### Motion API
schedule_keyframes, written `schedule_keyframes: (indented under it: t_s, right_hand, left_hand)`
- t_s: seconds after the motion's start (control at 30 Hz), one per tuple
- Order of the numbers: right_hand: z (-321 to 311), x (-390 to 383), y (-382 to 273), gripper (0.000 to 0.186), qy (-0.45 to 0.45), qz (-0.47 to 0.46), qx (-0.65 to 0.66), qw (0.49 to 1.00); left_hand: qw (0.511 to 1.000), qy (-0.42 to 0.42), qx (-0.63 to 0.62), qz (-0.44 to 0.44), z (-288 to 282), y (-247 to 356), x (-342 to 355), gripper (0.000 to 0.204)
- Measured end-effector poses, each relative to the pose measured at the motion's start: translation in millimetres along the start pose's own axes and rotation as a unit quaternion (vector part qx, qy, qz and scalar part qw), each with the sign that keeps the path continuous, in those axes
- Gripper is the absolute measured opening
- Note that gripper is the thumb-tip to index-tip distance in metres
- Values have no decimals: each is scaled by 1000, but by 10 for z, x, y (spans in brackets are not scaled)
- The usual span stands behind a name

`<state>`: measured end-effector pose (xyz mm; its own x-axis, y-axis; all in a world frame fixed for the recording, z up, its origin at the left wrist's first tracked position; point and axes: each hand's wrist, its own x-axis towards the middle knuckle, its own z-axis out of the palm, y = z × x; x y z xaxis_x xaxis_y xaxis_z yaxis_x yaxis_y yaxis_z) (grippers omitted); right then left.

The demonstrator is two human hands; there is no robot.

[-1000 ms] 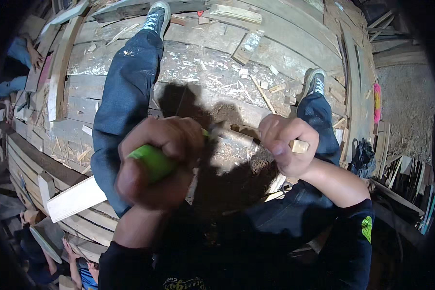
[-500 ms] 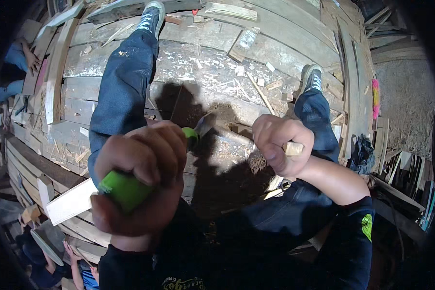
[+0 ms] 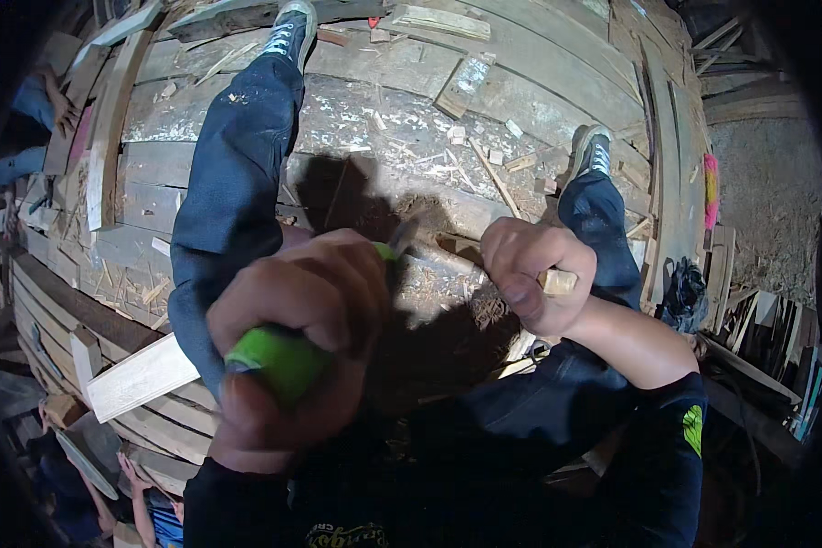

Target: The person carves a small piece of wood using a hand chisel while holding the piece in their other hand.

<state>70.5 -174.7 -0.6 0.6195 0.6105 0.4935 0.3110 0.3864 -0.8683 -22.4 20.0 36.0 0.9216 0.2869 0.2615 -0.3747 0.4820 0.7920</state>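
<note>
My left hand (image 3: pixel 306 315) is closed around the green handle (image 3: pixel 281 363) of a tool, whose other end comes out beyond my knuckles. A narrow, blurred metal part of that tool (image 3: pixel 405 236) points away toward the middle; its kind cannot be made out. To the right, my right hand (image 3: pixel 541 274) is wrapped round a pale wooden stick (image 3: pixel 560 283). One squared end of the stick shows at my thumb, while my fingers hide its middle. Both hands are raised in front of my body, apart from each other.
My legs (image 3: pixel 237 155) stretch out over a plank floor (image 3: pixel 365 119) littered with wood chips and offcuts. A short board (image 3: pixel 464 84) lies ahead. Another person's hand (image 3: pixel 64 111) shows at far left, more arms (image 3: pixel 137 489) at lower left. A dark plastic bag (image 3: pixel 685 292) lies right.
My left hand and the green-handled tool have shifted right, toward my right hand. My right hand and the wooden stick have barely moved.
</note>
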Motion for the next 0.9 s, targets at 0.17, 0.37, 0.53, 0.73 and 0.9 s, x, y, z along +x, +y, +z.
schedule_keyframes:
  t_s: [0.17, 0.37, 0.53, 0.73, 0.9]
  right_hand:
    - [17, 63, -46, 17, -9, 5, 14, 1000]
    - [-2, 17, -15, 15, 16, 21, 26, 999]
    - [38, 42, -47, 15, 10, 2, 24, 1000]
    - [25, 44, -24, 16, 36, 21, 32, 999]
    - [-7, 21, -60, 15, -11, 13, 0, 1000]
  left_hand:
    - [995, -36, 91, -18, 84, -344, -78, 60]
    - [994, 30, -70, 77, -107, -129, 47, 54]
    - [997, 5, 78, 18, 91, -318, -58, 56]
    - [994, 87, -66, -13, -118, -237, 20, 56]
    - [994, -9, -104, 43, -38, -96, 75, 55]
